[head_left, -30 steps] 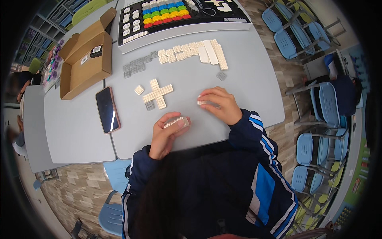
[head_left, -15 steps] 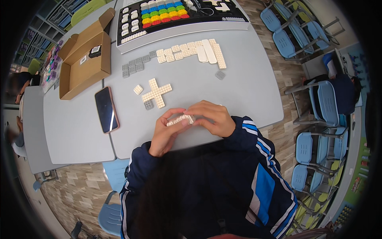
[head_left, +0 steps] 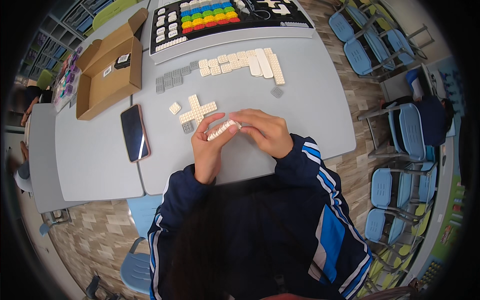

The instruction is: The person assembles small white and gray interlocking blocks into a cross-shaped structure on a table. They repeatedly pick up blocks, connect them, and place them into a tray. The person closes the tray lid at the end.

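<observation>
Between my hands, just above the table's near edge, is a row of small white building pieces (head_left: 220,130). My left hand (head_left: 207,152) is closed around it, thumb on the near side and fingers behind. The fingertips of my right hand (head_left: 267,132) pinch its right end, partly hiding it. Just beyond my left fingers lies a white studded cross (head_left: 196,108). Beside it are a small white square piece (head_left: 174,108) and a grey square piece (head_left: 187,127). Farther off, grey pieces (head_left: 173,77) and white square pieces (head_left: 222,63) lie in rows.
A black phone (head_left: 134,132) lies left of my hands. Behind it stands an open cardboard box (head_left: 95,100). A kit tray (head_left: 240,37) with coloured bricks is at the back. Long white plates (head_left: 265,65) and a lone grey piece (head_left: 276,92) lie right. Blue chairs (head_left: 410,127) stand beyond the table.
Both hands have shifted slightly away from me with the white row. The row now tilts more steeply, and my left hand covers part of the cross's near end.
</observation>
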Action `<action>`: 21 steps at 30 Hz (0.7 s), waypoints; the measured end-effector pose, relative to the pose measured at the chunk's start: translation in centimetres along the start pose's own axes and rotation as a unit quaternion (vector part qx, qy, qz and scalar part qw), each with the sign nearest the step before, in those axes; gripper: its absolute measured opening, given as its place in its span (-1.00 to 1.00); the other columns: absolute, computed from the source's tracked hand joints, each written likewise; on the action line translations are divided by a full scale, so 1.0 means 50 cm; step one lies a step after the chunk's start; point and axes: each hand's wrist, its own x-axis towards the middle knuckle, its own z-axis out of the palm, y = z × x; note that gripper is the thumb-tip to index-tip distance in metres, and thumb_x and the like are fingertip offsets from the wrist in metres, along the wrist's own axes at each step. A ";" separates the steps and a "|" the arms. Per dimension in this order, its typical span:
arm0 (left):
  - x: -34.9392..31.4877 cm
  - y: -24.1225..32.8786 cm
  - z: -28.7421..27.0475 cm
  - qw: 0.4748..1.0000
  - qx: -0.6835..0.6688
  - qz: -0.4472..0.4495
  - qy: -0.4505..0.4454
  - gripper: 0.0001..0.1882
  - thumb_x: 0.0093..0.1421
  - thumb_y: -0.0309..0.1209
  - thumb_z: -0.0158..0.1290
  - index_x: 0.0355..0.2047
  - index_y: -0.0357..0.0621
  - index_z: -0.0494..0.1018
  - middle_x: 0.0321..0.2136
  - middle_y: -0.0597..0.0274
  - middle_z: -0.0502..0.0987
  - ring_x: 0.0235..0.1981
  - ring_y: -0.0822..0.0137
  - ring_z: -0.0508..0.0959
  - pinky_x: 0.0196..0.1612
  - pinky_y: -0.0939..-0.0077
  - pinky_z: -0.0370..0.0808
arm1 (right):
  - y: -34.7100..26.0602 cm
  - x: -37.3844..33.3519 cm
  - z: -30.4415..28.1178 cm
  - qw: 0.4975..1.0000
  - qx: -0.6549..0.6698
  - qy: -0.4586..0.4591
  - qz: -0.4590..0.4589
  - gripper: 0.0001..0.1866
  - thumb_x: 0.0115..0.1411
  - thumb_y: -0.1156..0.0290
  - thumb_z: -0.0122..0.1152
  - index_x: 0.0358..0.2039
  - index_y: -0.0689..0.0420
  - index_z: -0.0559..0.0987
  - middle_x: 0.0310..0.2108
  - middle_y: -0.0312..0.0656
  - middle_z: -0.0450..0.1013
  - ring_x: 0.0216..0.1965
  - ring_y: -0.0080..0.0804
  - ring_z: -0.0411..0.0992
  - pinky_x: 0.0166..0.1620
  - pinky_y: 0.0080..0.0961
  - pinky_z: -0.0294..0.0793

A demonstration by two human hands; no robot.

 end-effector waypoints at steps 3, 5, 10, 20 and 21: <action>0.008 0.000 0.003 1.000 0.019 0.012 0.004 -0.62 0.04 -0.60 0.21 -0.11 -0.31 0.40 -0.29 0.07 0.59 -0.27 0.43 0.57 -0.12 0.62 0.44 | 0.000 0.000 -0.002 1.000 -0.005 -0.004 0.019 -0.61 0.01 0.70 0.16 -0.09 0.20 0.53 -0.15 -0.08 0.51 -0.11 -0.14 0.48 -0.11 -0.43 0.52; 0.013 -0.002 0.004 1.000 0.022 0.019 0.007 -0.62 0.03 -0.60 0.21 -0.12 -0.31 0.40 -0.29 0.08 0.59 -0.27 0.43 0.57 -0.14 0.63 0.44 | -0.004 0.002 -0.002 0.999 0.005 -0.004 0.038 -0.60 0.02 0.68 0.18 -0.08 0.19 0.52 -0.15 -0.09 0.51 -0.12 -0.15 0.49 -0.09 -0.44 0.51; 0.021 -0.019 0.013 0.998 0.012 0.060 0.025 -0.65 0.02 -0.61 0.22 -0.16 -0.30 0.41 -0.32 0.13 0.58 -0.31 0.47 0.55 -0.21 0.67 0.43 | -0.008 -0.002 0.003 0.999 0.024 0.019 0.039 -0.45 -0.04 0.57 0.30 0.03 0.14 0.43 0.02 -0.09 0.40 0.03 -0.14 0.40 0.06 -0.37 0.40; 0.033 -0.018 0.050 0.986 -0.011 0.136 0.093 -0.66 0.01 -0.62 0.22 -0.19 -0.29 0.39 -0.31 0.15 0.56 -0.30 0.50 0.51 -0.22 0.68 0.41 | -0.019 -0.004 0.036 0.989 -0.125 0.073 -0.009 -0.17 -0.22 0.45 0.43 0.14 0.11 0.31 0.01 -0.09 0.29 0.02 -0.09 0.29 0.16 0.02 0.17; 0.031 -0.017 0.053 0.986 -0.009 0.137 0.091 -0.66 0.01 -0.62 0.22 -0.19 -0.29 0.39 -0.31 0.14 0.56 -0.30 0.50 0.51 -0.21 0.67 0.41 | -0.018 -0.004 0.038 0.989 -0.127 0.077 -0.012 -0.17 -0.23 0.46 0.43 0.14 0.11 0.31 0.01 -0.08 0.28 0.00 -0.07 0.29 0.15 0.03 0.18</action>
